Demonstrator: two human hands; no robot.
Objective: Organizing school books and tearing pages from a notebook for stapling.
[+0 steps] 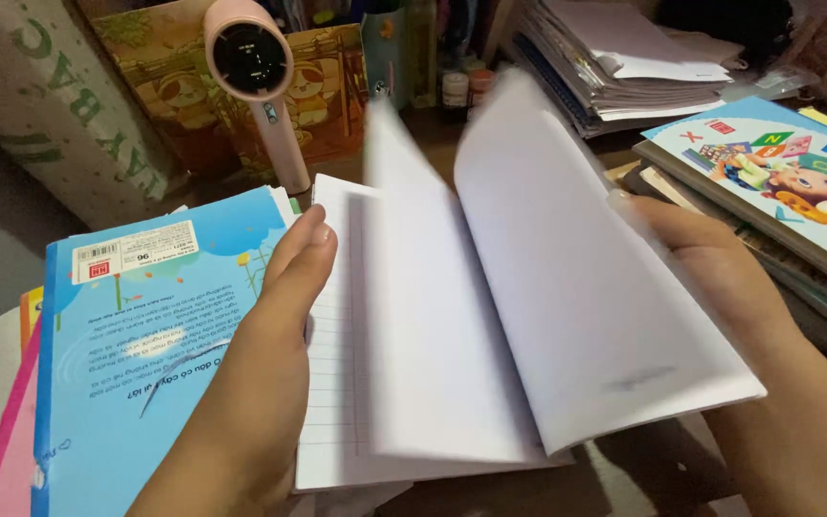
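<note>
Open lined notebook, pages blurred; left hand on its left page, right hand gripping its right edge.

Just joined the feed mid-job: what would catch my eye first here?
In the centre, an open lined notebook with pages blurred mid-flip, the left hand on its left page and the right hand gripping its right side. At left lies a blue book on a stack. Behind, top left, a pink handheld fan stands upright.
</note>
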